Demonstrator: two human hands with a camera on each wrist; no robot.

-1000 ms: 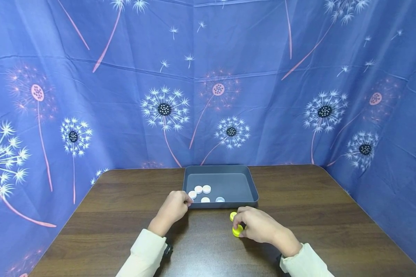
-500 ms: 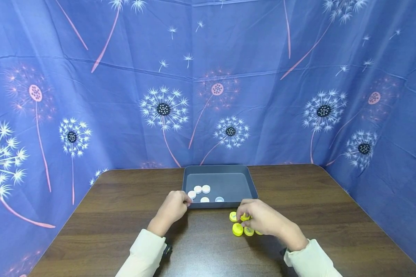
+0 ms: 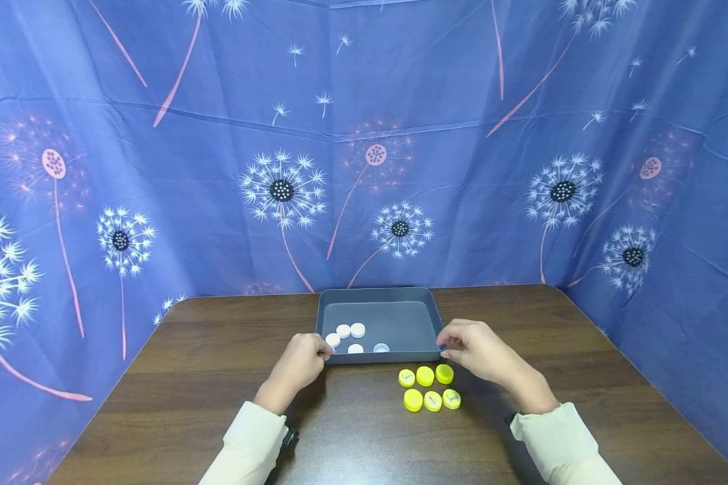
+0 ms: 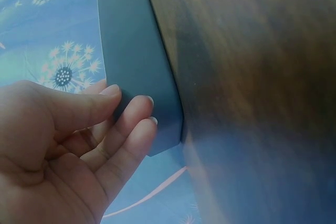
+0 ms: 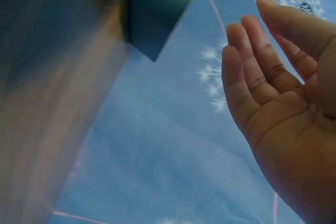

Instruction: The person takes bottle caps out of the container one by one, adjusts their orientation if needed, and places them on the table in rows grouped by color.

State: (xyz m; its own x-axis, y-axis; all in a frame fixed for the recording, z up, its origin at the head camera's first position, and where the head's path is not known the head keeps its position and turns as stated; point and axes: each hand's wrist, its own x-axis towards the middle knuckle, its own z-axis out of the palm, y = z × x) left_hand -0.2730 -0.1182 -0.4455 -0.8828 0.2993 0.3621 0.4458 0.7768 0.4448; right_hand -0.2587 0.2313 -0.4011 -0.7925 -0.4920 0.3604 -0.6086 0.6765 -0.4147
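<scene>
My left hand (image 3: 298, 367) is at the near left corner of a dark grey tray (image 3: 431, 330). In the left wrist view, the fingers and thumb of that hand (image 4: 79, 140) pinch the wall of the tray (image 4: 136, 51). My right hand (image 3: 482, 350) is just beside the tray's near right corner. In the right wrist view, this hand (image 5: 283, 93) has its fingers loosely extended, holding nothing, apart from the tray (image 5: 155, 24). Several yellow bottle caps (image 3: 425, 376) lie in two rows on the table in front of the tray.
Several white caps (image 3: 357, 330) lie in the tray's left and front part; one clear-looking cap (image 3: 381, 348) is near its front wall. The wooden table (image 3: 218, 377) meets a blue dandelion-print cloth (image 3: 218, 236) at the back and sides.
The right hand has moved from the yellow caps up and right to beside the tray's corner, leaving both rows uncovered. The left hand stays at the tray's corner. The head view has shifted slightly.
</scene>
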